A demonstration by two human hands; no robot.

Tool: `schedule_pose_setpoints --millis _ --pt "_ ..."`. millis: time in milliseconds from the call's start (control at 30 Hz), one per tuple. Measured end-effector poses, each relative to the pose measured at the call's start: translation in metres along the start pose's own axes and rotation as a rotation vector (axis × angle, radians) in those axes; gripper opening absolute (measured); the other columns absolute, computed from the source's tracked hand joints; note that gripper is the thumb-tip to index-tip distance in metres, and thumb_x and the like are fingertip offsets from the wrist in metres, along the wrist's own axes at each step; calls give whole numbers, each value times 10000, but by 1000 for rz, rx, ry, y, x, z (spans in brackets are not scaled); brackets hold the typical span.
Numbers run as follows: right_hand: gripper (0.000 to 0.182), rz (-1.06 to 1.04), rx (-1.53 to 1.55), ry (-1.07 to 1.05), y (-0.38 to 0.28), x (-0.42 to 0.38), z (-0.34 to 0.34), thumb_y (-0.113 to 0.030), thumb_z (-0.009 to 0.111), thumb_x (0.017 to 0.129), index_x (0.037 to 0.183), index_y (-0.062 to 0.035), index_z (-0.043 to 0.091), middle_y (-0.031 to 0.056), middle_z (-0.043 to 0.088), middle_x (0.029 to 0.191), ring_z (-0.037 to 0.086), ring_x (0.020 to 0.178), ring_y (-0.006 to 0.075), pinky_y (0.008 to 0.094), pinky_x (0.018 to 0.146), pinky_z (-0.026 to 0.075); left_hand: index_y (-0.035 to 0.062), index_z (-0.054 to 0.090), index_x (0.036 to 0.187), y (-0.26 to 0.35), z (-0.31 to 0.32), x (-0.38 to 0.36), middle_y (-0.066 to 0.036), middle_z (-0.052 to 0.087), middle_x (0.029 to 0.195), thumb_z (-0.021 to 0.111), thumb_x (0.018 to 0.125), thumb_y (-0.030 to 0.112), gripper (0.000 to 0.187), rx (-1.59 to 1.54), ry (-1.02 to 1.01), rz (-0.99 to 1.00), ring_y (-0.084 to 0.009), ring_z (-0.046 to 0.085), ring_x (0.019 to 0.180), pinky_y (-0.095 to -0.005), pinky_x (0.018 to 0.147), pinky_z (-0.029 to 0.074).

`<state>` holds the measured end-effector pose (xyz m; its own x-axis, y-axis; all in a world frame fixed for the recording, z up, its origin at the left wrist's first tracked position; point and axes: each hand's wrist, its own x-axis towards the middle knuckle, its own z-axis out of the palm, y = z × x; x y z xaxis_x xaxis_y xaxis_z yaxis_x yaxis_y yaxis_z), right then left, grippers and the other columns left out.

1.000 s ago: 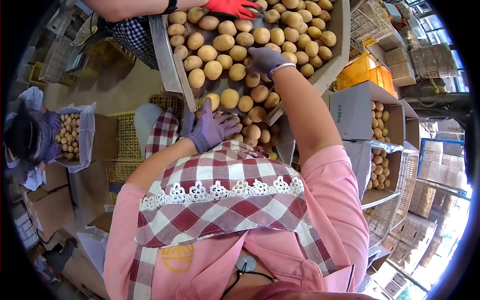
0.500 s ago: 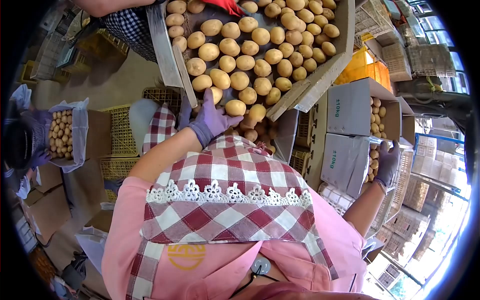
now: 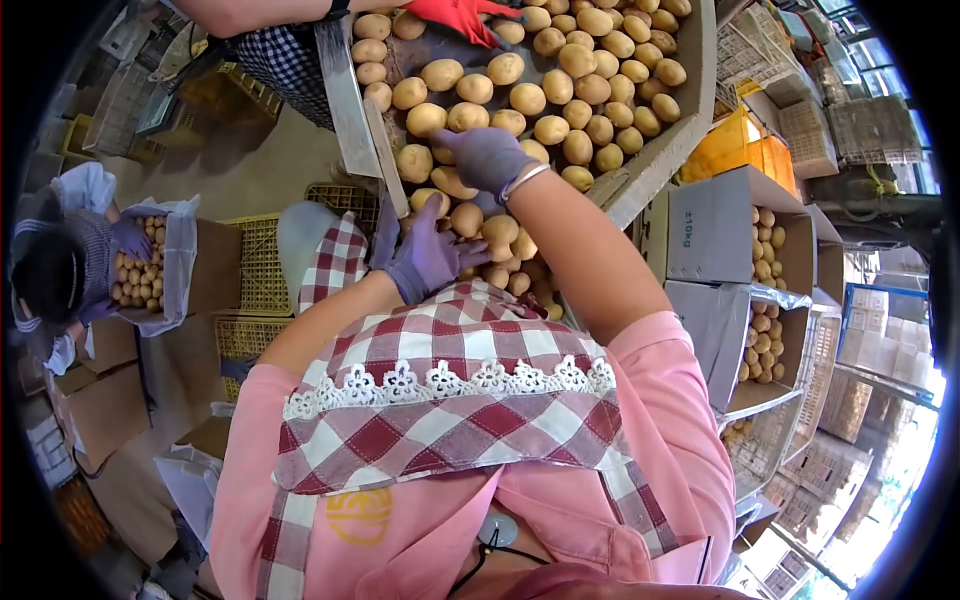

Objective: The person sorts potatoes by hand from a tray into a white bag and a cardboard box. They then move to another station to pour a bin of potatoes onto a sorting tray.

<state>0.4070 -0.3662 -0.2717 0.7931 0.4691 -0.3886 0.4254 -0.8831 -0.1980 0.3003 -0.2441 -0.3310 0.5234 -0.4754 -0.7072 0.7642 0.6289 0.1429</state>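
Many potatoes [image 3: 527, 98] lie on a dark sorting tray with a wooden rim [image 3: 665, 150]. My left hand [image 3: 432, 255], in a purple glove, is at the tray's near edge, fingers spread against potatoes there. Further up, my right hand [image 3: 485, 160], also gloved, reaches over the tray with its fingertips at potatoes; the back of the hand hides whether it grips one. Below the near edge, more potatoes [image 3: 520, 283] sit between the tray and the checked apron [image 3: 450, 340].
Right of the tray, open cardboard boxes [image 3: 710, 228] hold potatoes. A co-worker's red-gloved hand [image 3: 465, 15] is at the tray's far side. At left, another person works at a lined box [image 3: 180, 260] of potatoes. Yellow crates [image 3: 262, 262] stand beside it.
My right hand has left the boxes at right and now reaches over the tray. My left hand is slightly lower. The co-worker's red glove shows more, and potatoes in the tray have shifted.
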Motion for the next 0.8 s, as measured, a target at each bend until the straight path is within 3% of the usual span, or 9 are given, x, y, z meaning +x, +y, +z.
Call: schedule_pose_setpoints --millis 100,200,333,500,533,600,667,733,800 --pt "309 -30 -121 28 4 -13 3 -206 550 886 1192 -238 578 122 649 1060 660 977 296 398 758 536 70 193 1475 0 -2 7 -226 293 1457 445 833 728 953 -58 -36 -126 -414 365 1309 -502 1098 338" --pt "292 110 -14 137 5 -25 15 -209 581 864 1153 -248 608 118 587 1143 638 1015 323 407 808 527 55 207 1466 -7 -12 24 -248 290 1449 458 819 738 974 -89 -360 -123 -400 342 1333 -503 1084 359" --pt "495 37 771 728 39 -108 10 -92 650 743 1232 -101 572 160 608 1140 631 985 296 349 889 498 53 66 1491 3 14 18 -269 152 1497 502 790 745 1077 -96 -248 -120 -487 261 1343 -528 1098 330" --pt "460 580 406 1479 164 -356 72 74 644 722 1172 -3 595 113 622 1116 604 1035 218 337 941 494 156 160 1488 2 25 30 -191 198 1518 479 810 730 945 -91 -191 -67 -444 251 1367 -604 1082 310" --pt "427 854 270 1429 164 -415 81 32 661 718 1142 2 618 116 623 1120 615 1006 237 342 926 498 166 184 1483 2 26 33 -180 213 1517 470 816 729 919 -94 -179 -58 -431 256 1369 -617 1075 311" --pt "356 1281 -279 912 193 -549 132 -130 685 726 1055 3 660 149 659 1047 630 987 300 384 916 489 175 212 1477 2 29 33 -166 228 1516 454 828 724 885 -119 -133 -61 -414 266 1371 -635 1064 314" --pt "345 1579 -163 687 168 -570 120 -161 680 742 1046 2 664 160 674 1025 633 985 296 392 911 489 174 221 1475 4 31 29 -161 229 1517 441 839 719 866 -151 -61 -84 -408 275 1369 -646 1055 318" --pt "326 1259 -154 1003 195 -549 118 -150 642 810 1099 0 656 167 678 1066 642 980 276 366 890 497 171 207 1478 4 27 32 -188 243 1500 459 828 725 890 -117 -72 -91 -422 293 1356 -641 1045 332" --pt "304 896 72 1159 169 -424 60 -78 615 857 1149 6 640 148 676 1095 638 1011 239 340 893 491 162 189 1482 4 26 30 -218 256 1480 479 816 730 922 -33 -17 -108 -439 310 1340 -637 1033 347"
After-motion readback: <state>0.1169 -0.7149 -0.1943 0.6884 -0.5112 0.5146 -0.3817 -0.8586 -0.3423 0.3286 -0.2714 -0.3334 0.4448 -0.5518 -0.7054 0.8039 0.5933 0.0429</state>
